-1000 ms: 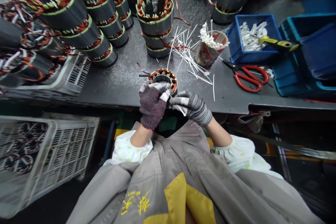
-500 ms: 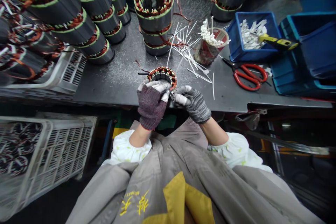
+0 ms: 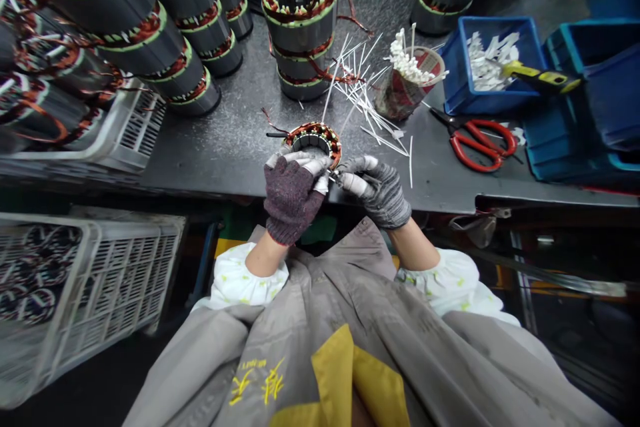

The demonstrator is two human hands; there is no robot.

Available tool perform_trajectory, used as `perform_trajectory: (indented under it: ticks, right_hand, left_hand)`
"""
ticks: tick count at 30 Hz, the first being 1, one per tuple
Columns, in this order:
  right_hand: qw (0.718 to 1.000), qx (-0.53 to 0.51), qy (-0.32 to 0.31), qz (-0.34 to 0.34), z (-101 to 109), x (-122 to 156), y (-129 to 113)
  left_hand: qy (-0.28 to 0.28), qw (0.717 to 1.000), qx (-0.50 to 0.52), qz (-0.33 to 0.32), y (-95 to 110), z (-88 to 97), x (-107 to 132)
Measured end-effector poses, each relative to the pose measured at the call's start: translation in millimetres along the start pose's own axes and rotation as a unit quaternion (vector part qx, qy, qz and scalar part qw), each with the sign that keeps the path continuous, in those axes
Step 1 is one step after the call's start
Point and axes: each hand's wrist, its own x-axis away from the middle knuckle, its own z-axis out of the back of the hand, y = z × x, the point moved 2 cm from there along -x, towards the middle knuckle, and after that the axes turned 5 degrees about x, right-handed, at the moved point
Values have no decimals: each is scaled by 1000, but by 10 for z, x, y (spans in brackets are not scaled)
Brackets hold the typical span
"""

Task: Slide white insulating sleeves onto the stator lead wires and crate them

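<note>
A stator [image 3: 327, 131] with copper windings stands near the front edge of the dark bench. My left hand [image 3: 293, 197], in a purple knitted glove with whitish fingertips, is closed on the near side of its rim. At the rim's right, my right hand [image 3: 383, 193], in a grey knitted glove, pinches with thumb and forefinger. What lies in that pinch is too small to make out, perhaps a wire end. A copper lead with a black sleeve [image 3: 277, 135] sticks out at the stator's left. Both hands hide its near side.
Stacked stators [image 3: 305, 33] rise behind and at the left. Loose white sleeves [image 3: 373, 107] lie beside a cup [image 3: 400, 97] full of white sticks. Red-handled scissors [image 3: 483, 145] rest at the right, near a blue bin [image 3: 463, 97] bearing a yellow cutter [image 3: 543, 77]. Lower left is a white crate [image 3: 135, 267].
The view has shifted a little, so the bench items sit slightly farther right. Both hands stay at the stator; my right fingers have shifted slightly at its rim.
</note>
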Motion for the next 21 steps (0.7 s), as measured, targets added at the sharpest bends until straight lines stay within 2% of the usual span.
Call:
perform_trajectory:
  ticks: [4, 10, 13, 16, 18, 21]
  right_hand:
    - [999, 17, -11, 27, 3, -16, 19]
    - [985, 129, -41, 109, 43, -119, 127]
    - [959, 227, -64, 154, 87, -109, 79]
    - [918, 346, -38, 189, 80, -108, -44]
    - [899, 388, -39, 202, 42, -119, -144]
    - [898, 384, -59, 206, 6, -112, -300]
  left_hand:
    - [-26, 1000, -10, 2, 3, -7, -8]
    - [-59, 998, 26, -4, -31, 15, 12]
    - [-59, 998, 35, -13, -46, 18, 17]
    - [-71, 997, 26, -2, -45, 30, 4]
    - [-77, 996, 33, 18, -38, 45, -14]
    - [-70, 996, 42, 36, -16, 57, -40]
